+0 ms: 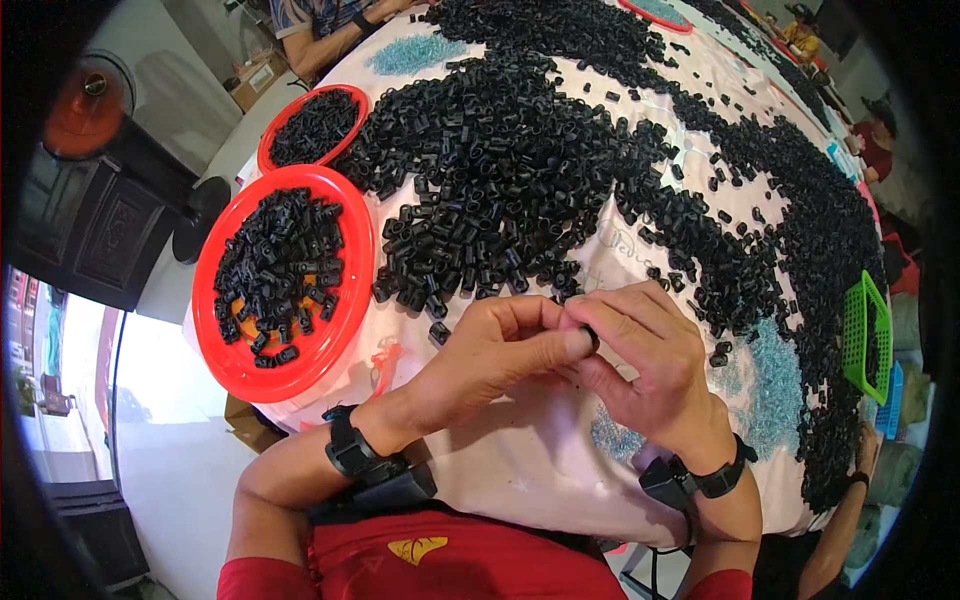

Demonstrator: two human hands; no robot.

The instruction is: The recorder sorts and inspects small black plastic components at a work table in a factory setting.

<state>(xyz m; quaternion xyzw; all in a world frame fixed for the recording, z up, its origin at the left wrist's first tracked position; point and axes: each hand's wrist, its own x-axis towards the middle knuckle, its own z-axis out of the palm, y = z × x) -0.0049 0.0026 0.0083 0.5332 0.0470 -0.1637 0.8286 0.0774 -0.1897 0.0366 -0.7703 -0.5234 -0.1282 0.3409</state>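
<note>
My left hand (492, 352) pinches a small black plastic piece (592, 341) between thumb and forefinger, above the near side of the table. Against it from the other side come the closed fingertips of my right hand (648, 350); they hide most of the piece and anything else they may hold. Just beyond both hands spreads a big heap of short, hollow black plastic pieces (500, 170). A small pile of clear bluish bits (617, 436) lies under my right wrist. To the left, a red round tray (208, 300) carries a mound of black parts.
Behind that tray sits a smaller red tray (265, 150) with thin black parts. More bluish bits (780, 390) and black pieces cover the right side, near a green basket (852, 340). Other people sit around the table, one person's arm (315, 45) at the far left. A fan (85, 110) stands left.
</note>
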